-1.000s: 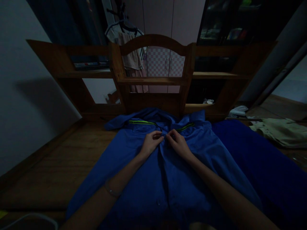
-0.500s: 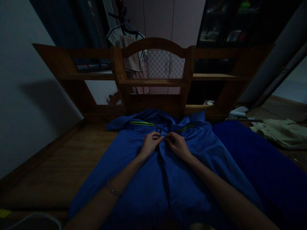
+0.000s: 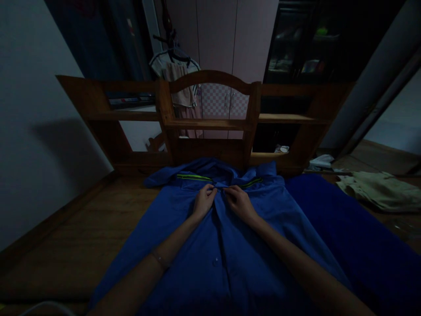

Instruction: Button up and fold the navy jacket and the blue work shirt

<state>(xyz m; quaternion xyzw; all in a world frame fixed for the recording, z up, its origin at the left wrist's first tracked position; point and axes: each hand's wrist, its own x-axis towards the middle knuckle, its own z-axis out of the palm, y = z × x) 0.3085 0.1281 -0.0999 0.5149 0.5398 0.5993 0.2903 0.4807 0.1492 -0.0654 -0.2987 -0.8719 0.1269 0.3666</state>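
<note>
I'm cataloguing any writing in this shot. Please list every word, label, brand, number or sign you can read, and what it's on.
No readable text anywhere.
Blue shirt: no lettering visible, nor on its green stripes.
Dark cabinet: things behind its glass are too dim and blurred to read.
Curtain: a faint reddish mark, too dark to tell whether it is writing.

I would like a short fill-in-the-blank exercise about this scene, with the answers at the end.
The left hand and the right hand pinch the wide cloth shirt, whose colour is ____.
The thin pale bracelet is on the arm of the ____ hand.
The brown headboard with an arched top is made of ____.
In the picture, the rumpled pale cloth lies to the ____ of the smooth deep-blue cloth.
Missing words: blue; left; wood; right.
</note>
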